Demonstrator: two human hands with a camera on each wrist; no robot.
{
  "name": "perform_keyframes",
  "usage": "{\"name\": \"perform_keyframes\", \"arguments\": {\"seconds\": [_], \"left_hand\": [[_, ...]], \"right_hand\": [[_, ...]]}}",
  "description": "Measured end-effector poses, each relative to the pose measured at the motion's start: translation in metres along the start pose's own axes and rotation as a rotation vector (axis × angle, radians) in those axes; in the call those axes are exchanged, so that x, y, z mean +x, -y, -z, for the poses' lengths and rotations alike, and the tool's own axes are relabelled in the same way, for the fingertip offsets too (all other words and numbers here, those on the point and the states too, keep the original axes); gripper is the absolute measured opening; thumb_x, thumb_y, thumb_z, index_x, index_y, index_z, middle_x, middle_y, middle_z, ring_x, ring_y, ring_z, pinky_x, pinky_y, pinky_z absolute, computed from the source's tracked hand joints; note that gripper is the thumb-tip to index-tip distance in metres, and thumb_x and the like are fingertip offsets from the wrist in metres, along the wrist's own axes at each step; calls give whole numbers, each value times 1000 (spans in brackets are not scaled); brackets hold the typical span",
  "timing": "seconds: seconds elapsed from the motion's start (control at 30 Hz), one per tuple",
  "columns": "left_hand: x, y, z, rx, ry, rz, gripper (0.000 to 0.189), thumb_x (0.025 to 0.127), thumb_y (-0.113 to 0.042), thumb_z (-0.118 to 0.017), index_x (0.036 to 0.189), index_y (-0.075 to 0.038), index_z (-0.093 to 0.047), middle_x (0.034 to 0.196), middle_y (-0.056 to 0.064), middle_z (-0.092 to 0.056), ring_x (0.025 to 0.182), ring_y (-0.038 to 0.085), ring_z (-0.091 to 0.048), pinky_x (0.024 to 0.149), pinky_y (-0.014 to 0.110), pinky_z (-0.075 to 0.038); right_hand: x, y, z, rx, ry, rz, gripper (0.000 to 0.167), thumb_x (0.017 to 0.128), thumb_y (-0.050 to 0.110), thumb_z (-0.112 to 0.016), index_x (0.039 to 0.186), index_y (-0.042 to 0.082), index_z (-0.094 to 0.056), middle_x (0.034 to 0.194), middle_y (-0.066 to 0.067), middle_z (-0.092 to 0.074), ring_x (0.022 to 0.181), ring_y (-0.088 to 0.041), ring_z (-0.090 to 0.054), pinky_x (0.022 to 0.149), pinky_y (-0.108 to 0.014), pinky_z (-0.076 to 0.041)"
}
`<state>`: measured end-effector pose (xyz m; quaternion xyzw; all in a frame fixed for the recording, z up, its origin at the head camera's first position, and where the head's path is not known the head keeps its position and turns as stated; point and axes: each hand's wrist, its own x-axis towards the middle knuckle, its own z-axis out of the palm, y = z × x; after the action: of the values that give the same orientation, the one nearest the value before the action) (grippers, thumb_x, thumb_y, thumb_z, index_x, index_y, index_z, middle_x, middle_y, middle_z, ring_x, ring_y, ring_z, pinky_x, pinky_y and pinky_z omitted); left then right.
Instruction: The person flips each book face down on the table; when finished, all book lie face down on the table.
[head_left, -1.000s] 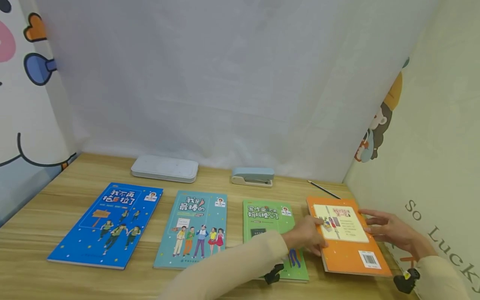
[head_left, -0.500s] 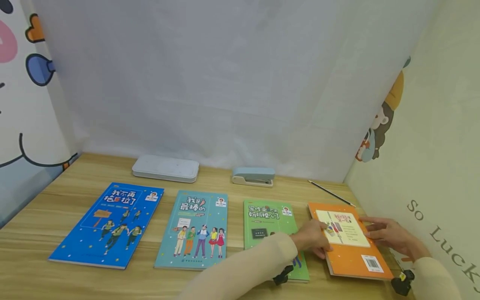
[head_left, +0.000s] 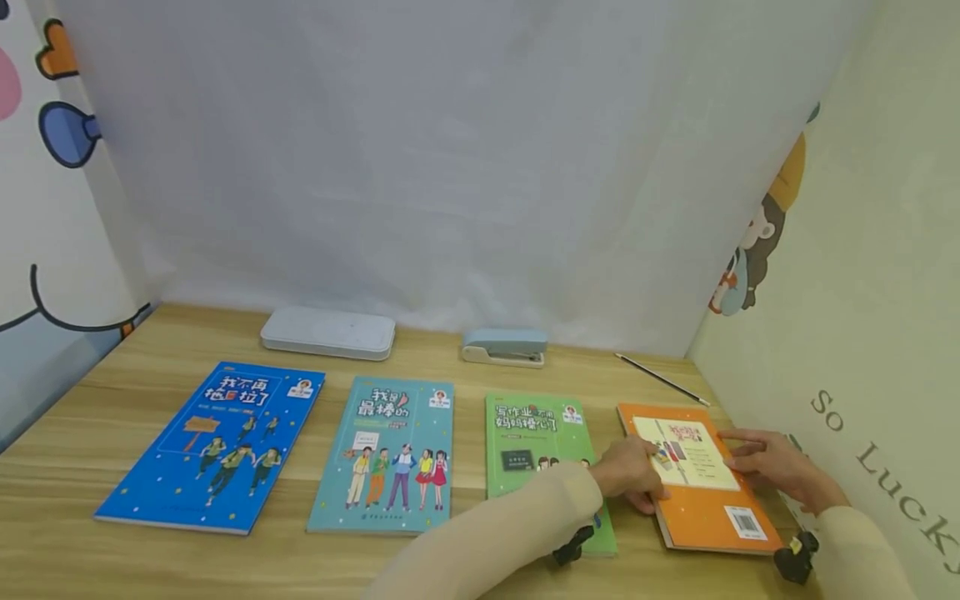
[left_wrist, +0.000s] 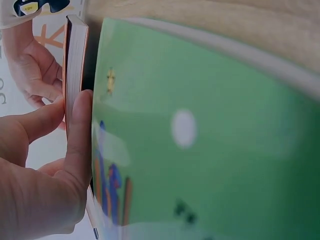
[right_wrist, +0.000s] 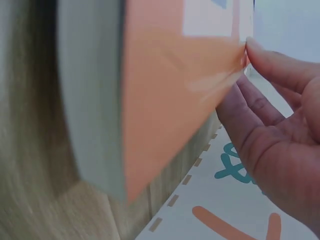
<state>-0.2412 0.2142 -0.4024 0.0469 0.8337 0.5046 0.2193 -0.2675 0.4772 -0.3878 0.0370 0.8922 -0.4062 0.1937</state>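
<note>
An orange book point(head_left: 712, 521) lies back cover up at the right of the table, its barcode near the front edge. My left hand point(head_left: 632, 475) pinches its left edge; in the left wrist view, the fingers point(left_wrist: 80, 135) sit on both sides of the page block. On the opposite edge, my right hand point(head_left: 783, 468) grips the book between thumb and fingers, as the right wrist view shows. Beside it to the left is a green book point(head_left: 517, 479), partly covered by my left sleeve and hand.
Farther left lie a teal book point(head_left: 390, 433) and a blue book point(head_left: 225, 450). Along the back are a pale pencil case point(head_left: 327, 333), a blue stapler point(head_left: 504, 347) and a dark pencil point(head_left: 662, 379). A printed wall point(head_left: 862, 350) borders the table's right side.
The orange book has shifted slightly toward the front with both hands on it, uncovering more of the pencil behind it. The other books have stayed in place.
</note>
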Motion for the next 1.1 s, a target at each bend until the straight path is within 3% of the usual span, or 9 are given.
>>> {"name": "perform_keyframes", "arguments": {"seconds": [0.23,0.37,0.47,0.57,0.67,0.77,0.87,1.0,1.1], "left_hand": [[4,-1,-3,73,-12,-15,68,73,-2,-87,135,-19,-63,57,5,-68,60,21,-74,43,21,-53],[4,-2,-3,76,-9,-16,69,73,-1,-88,135,-21,-63,97,17,-76,58,20,-73,44,21,-53],[3,-2,-2,100,-13,-19,69,72,-3,-88,134,-23,-64,127,24,-66,55,18,-72,44,20,-53],[1,-2,-2,108,-15,-23,69,72,-4,-88,134,-24,-64,118,22,-70,54,17,-71,44,20,-52],[0,-1,-2,116,-19,-33,69,73,-4,-88,134,-24,-63,87,14,-74,52,16,-70,43,20,-52],[-1,-1,-3,130,-24,-43,68,74,-5,-87,135,-24,-63,61,6,-67,49,15,-69,42,20,-51],[-1,0,-4,167,-35,-60,68,75,-8,-88,135,-25,-62,51,2,-62,45,13,-67,41,19,-50],[-1,2,-5,202,-42,-79,69,75,-10,-88,137,-27,-61,55,0,-66,41,10,-63,39,18,-48],[0,3,-7,199,-41,-92,70,75,-9,-87,138,-28,-61,89,6,-75,40,9,-61,39,17,-47]], "right_hand": [[4,3,-2,-58,-46,-17,72,94,11,-68,149,-13,-28,130,-41,-50,98,-20,-66,85,-42,-58],[4,4,-2,-60,-51,-11,73,93,10,-69,149,-14,-27,132,-42,-49,98,-21,-66,85,-42,-59],[2,4,-4,-43,-50,-9,74,94,10,-68,149,-15,-25,134,-44,-47,97,-22,-67,84,-42,-59],[1,5,-6,-39,-52,-8,74,94,10,-68,149,-15,-25,134,-44,-46,96,-22,-67,83,-41,-59],[1,6,-6,-36,-64,-23,76,93,12,-69,149,-14,-25,135,-44,-45,96,-21,-67,83,-42,-59],[2,8,-6,-39,-71,-42,78,93,14,-71,149,-14,-26,136,-44,-44,96,-21,-67,84,-43,-59],[1,9,-6,-37,-67,-47,78,93,16,-71,149,-14,-26,137,-44,-44,98,-22,-67,85,-45,-59],[2,9,-6,-37,-54,-48,77,93,18,-71,149,-14,-27,137,-43,-45,99,-22,-66,87,-47,-58],[3,9,-6,-33,-42,-57,75,94,19,-70,148,-14,-29,137,-41,-46,101,-21,-66,88,-48,-58]]}}
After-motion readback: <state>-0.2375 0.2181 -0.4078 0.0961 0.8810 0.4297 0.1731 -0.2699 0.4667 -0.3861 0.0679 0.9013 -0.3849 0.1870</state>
